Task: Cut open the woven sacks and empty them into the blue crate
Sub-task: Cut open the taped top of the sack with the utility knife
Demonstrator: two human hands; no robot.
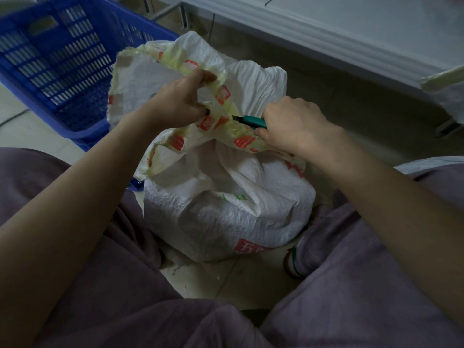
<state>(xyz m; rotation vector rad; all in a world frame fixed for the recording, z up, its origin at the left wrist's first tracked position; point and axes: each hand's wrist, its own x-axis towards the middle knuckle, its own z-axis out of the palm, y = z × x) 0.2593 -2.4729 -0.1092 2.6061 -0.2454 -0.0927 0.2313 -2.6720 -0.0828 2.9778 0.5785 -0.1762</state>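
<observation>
Our right hand (293, 121) grips the cutter (252, 121), blade aimed toward our left hand (179, 100), which pinches the taped band (222, 95) of the woven sack (226, 214) just beyond the tip. The band runs hand to hand.

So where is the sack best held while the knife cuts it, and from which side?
Hold the taped top edge of the sack, coming from the left, away from the knife in the right hand. That edge is a loose raised flap, easy to pinch as the left hand does.
</observation>
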